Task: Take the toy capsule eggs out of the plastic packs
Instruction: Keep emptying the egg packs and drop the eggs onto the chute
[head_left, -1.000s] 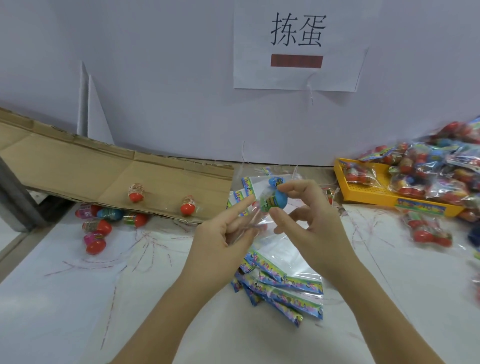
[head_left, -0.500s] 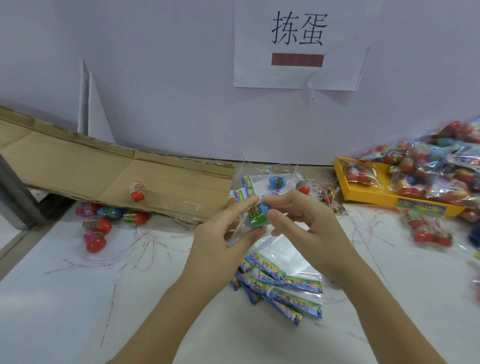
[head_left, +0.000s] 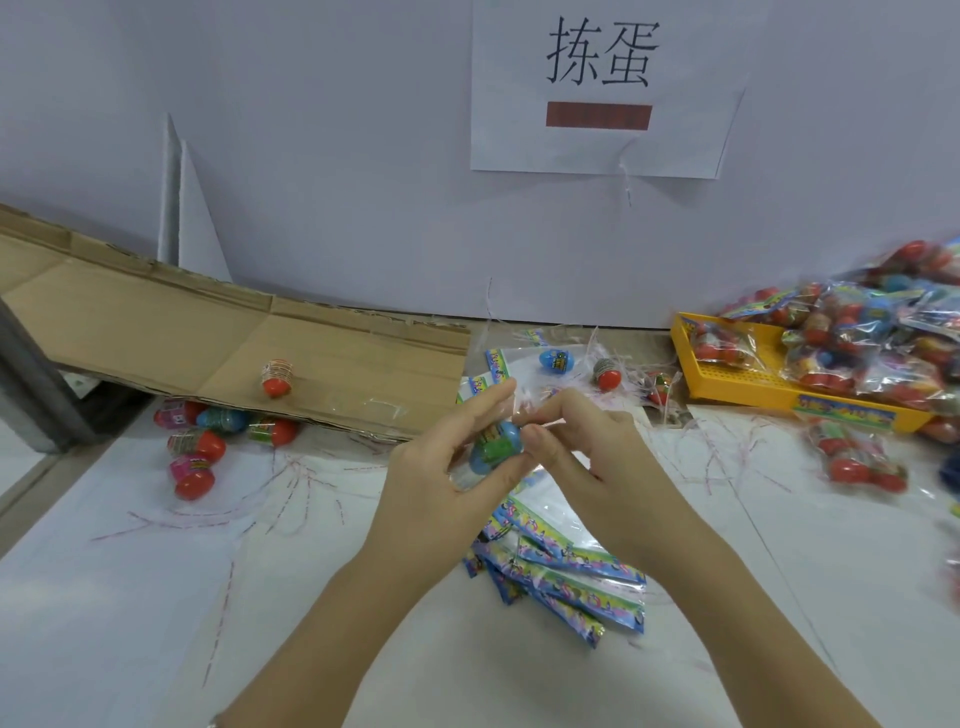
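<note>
**Blue capsule egg pinched between both hands, frame centre**

Blue egg with green label (head_left: 493, 448) sits in your left hand (head_left: 447, 467): fingers curled around it, thumb on its lower side, clear wrap still around its bottom end. Your right hand (head_left: 587, 457) meets it from the right, fingers narrow, thumb and forefinger pinched on the egg's upper right edge, apparently on film; too fine to confirm.

Empty plastic packs (head_left: 566, 577) lie fanned on the white surface (head_left: 156, 597) directly below your hands. Another blue egg (head_left: 555, 360) and a red-bottomed egg (head_left: 605, 372) rest loose just above your hands, among shredded plastic strips.

Cardboard ramp (head_left: 208, 332) spans the left of the frame, one red egg (head_left: 276, 377) on it. Cluster of loose eggs (head_left: 208, 441) at its lower edge, centre left.

Yellow tray (head_left: 737, 384) at right, piled with full packs (head_left: 857, 338); one more full pack (head_left: 857, 457) on the surface below it.
</note>
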